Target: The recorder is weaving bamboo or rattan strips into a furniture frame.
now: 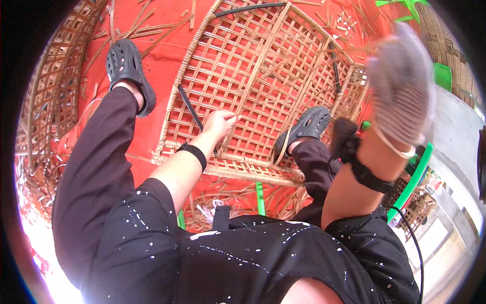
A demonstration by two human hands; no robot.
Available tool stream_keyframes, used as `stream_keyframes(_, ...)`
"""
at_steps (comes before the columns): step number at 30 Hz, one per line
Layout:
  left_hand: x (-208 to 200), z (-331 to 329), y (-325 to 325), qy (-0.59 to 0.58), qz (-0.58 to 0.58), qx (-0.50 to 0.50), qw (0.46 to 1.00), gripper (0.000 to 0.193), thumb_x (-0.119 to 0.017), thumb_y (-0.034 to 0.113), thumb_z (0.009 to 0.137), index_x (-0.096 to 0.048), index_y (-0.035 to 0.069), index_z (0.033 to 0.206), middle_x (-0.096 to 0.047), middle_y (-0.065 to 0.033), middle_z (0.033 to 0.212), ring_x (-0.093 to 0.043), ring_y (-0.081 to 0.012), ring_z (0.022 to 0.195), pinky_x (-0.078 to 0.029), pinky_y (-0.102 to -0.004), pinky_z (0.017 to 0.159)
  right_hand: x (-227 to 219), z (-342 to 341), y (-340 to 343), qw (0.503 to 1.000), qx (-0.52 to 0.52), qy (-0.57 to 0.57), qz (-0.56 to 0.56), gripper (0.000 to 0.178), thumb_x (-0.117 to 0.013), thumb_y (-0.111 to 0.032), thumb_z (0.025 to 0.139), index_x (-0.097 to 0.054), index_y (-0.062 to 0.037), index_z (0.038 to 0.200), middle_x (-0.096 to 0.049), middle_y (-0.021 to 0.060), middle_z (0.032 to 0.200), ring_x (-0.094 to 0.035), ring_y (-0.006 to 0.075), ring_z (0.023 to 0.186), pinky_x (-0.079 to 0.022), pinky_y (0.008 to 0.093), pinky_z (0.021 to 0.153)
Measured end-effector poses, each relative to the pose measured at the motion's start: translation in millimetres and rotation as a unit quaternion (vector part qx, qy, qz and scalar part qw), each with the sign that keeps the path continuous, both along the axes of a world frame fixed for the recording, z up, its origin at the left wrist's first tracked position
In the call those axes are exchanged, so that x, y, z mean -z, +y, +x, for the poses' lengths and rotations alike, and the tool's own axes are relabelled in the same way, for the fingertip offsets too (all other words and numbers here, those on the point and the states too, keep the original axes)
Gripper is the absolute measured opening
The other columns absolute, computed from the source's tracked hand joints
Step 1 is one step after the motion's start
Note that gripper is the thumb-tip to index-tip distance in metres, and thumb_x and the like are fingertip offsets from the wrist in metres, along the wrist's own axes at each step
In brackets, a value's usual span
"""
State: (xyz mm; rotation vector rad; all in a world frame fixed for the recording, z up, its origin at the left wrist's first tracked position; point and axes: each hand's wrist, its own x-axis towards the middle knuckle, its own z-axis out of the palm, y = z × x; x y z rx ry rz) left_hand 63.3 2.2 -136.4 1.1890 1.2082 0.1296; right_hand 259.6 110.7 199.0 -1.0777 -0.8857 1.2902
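A large woven rattan panel (243, 76) with an open square lattice and a wrapped rim lies on the floor between my legs. My left hand (220, 124) is bare and closed over the panel's lower middle, its fingertips pinched at the weave beside a lengthwise band of strips. Whatever is between those fingers is too small to make out. My right hand (402, 86), in a pale knitted glove, is raised beyond the panel's right side and smeared by motion. A blurred rattan strip (349, 49) runs toward it from the lattice. How its fingers are set does not show.
My right shoe (308, 124) rests on the panel; the left shoe (129, 71) is on the red floor covering (157, 55). Loose rattan strips (144, 33) litter it. More wickerwork (55, 76) stands at the left. Green plastic pieces (443, 76) and a grey surface are at the right.
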Motion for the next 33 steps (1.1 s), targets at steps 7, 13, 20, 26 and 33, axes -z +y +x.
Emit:
stream_keyframes(7, 13.0, -4.1, 0.9, 0.028, 0.005, -0.009, 1.000, 0.032, -0.063, 0.034, 0.082, -0.069, 0.003, 0.077, -0.055, -0.0005, 0.054, -0.047, -0.0090, 0.049, -0.039, -0.0283, 0.049, 116.5, 29.1, 17.1, 0.849, 0.059, -0.524, 0.039, 0.021, -0.064, -0.016, 0.081, -0.060, -0.0008, 0.094, -0.057, 0.0014, 0.076, -0.056, 0.0094, 0.062, -0.044, 0.0221, 0.050)
stream_keyframes(13, 30.9, -1.1, 7.6, -0.011, -0.274, -0.080, 0.958, 0.025, -0.058, 0.031, 0.084, -0.065, 0.007, 0.083, -0.065, -0.0043, 0.073, -0.059, -0.0105, 0.060, -0.044, -0.0242, 0.054, 239.7, -20.0, -81.0, 0.839, -0.034, -0.253, -0.481, 0.045, -0.058, -0.037, 0.081, -0.056, 0.0050, 0.097, -0.062, 0.0117, 0.073, -0.061, 0.0189, 0.055, -0.048, 0.0295, 0.047)
stream_keyframes(20, 33.4, 5.9, 12.9, -0.003, -0.335, -0.059, 0.940, 0.026, -0.048, 0.029, 0.086, -0.064, 0.009, 0.088, -0.067, -0.0070, 0.082, -0.062, -0.0169, 0.075, -0.045, -0.0333, 0.070, 276.2, -56.7, -88.0, 0.862, -0.124, -0.077, -0.486, 0.051, -0.053, -0.042, 0.086, -0.047, 0.0019, 0.111, -0.061, 0.0136, 0.096, -0.062, 0.0198, 0.070, -0.051, 0.0328, 0.055)
stream_keyframes(26, 37.6, -3.2, 4.6, -0.032, -0.212, -0.018, 0.977, 0.028, -0.057, 0.029, 0.081, -0.064, 0.003, 0.088, -0.065, -0.0069, 0.073, -0.061, -0.0157, 0.065, -0.045, -0.0310, 0.058, 260.5, -34.2, -82.9, 0.738, -0.204, -0.540, -0.350, 0.045, -0.056, -0.046, 0.078, -0.055, -0.0030, 0.093, -0.063, 0.0185, 0.085, -0.061, 0.0328, 0.084, -0.047, 0.0387, 0.076)
stream_keyframes(33, -6.2, -0.7, 6.0, 0.033, -0.040, 0.012, 0.999, 0.047, -0.061, 0.037, 0.081, -0.059, -0.004, 0.105, -0.065, -0.0171, 0.092, -0.063, -0.0214, 0.087, -0.048, -0.0321, 0.076, 45.8, -71.7, 3.4, 0.938, -0.073, -0.327, -0.091, 0.018, -0.062, -0.022, 0.081, -0.061, -0.0032, 0.081, -0.055, 0.0041, 0.061, -0.051, 0.0105, 0.054, -0.041, 0.0260, 0.051)
